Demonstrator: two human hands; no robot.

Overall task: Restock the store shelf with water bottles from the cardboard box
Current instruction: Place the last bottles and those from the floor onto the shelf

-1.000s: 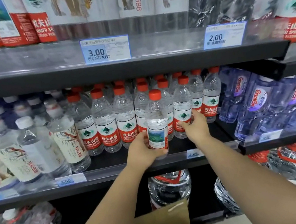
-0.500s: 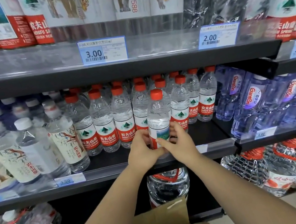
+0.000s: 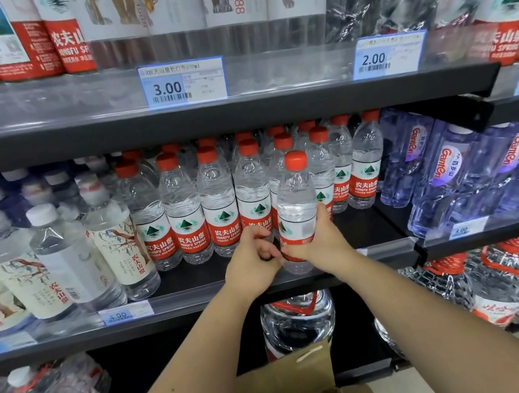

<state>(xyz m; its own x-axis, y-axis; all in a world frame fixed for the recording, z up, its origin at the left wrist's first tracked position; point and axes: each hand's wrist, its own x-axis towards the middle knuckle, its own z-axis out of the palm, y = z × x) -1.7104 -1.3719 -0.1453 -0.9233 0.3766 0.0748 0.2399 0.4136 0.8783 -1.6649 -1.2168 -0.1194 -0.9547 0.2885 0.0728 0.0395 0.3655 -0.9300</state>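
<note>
1. The shelf in the middle of the rack is the restocking target. Its near edge has bare black surface in front of the standing bottles, which is probably why new stock goes in at the front.
2. The cardboard box sits low and near, under the forearms, one flap raised; what it holds cannot be seen. It seems to be kept close so each reach is short.
3. The row of red-capped bottles stands upright, packed side by side, labels facing out: a green mountain mark, Chinese characters and "NONGFU SPRING". To the left are white-capped bottles with tree drawings; to the far right, bluish bottles marked "GanTen".
4. The water bottle being placed is upright at the near edge of the shelf, just in front of that row. Its label is turned sideways, so my guess is that it is being rotated to match.
5. The right hand wraps its fingers around the bottle's lower half and label, grasping it.
6. The left hand is curled with its fingertips at the bottle's left side; whether it truly grips cannot be told.
7. The price tags above read "3.00" and "2.00"; lower ones read "4.00" and "3.00".
</note>
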